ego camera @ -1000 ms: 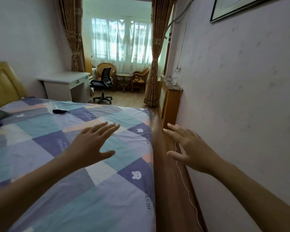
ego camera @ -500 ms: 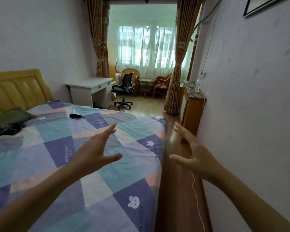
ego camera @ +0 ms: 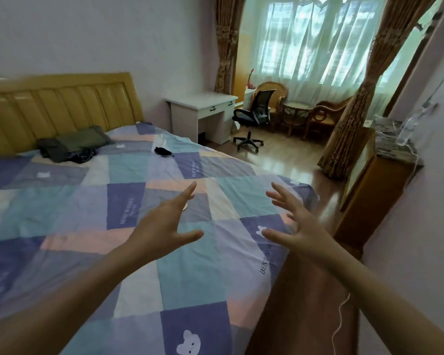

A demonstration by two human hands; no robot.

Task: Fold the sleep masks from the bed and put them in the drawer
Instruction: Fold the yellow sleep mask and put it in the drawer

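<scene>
**Reaching for a far-off mask**

Both hands hover empty over the bed [ego camera: 195, 265], left hand [ego camera: 164, 226] and right hand [ego camera: 296, 226] with fingers spread. 1 dark sleep mask [ego camera: 163, 151] lies well beyond; better to step closer, I think. Behind stands a white desk [ego camera: 203, 102] with drawers.

I see one small dark thing [ego camera: 163, 151] on the bed [ego camera: 62, 206] at upper centre, likely a sleep mask, but too small to confirm. The dark bundle [ego camera: 69, 147] by the headboard [ego camera: 59, 103] at upper left is unclear too. The bed runs off the left and bottom edges. Both forearms are cut off at the bottom. The desk [ego camera: 203, 114] drawers are tiny; the right-hand cabinet [ego camera: 369, 180] is blurred.
</scene>
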